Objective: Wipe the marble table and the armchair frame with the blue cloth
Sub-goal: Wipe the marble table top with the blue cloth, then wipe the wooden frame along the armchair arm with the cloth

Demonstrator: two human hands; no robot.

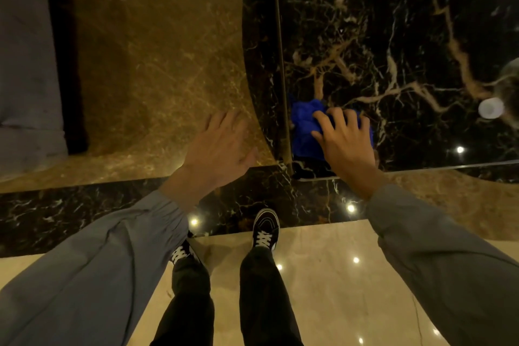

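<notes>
Under the spread right hand (346, 143), blue cloth (304, 132) flat on the marble table (393, 36); left hand (222, 146) open, empty.

Black marble table (393, 22) with gold veins, super glossy

The blue cloth (304, 132) lies bunched right at the table's near left corner, with the right hand (346, 143) pressed flat on top of it. Well off to the cloth's right there's a small white cap-looking thing (491, 107), too blurry to identify.
</notes>
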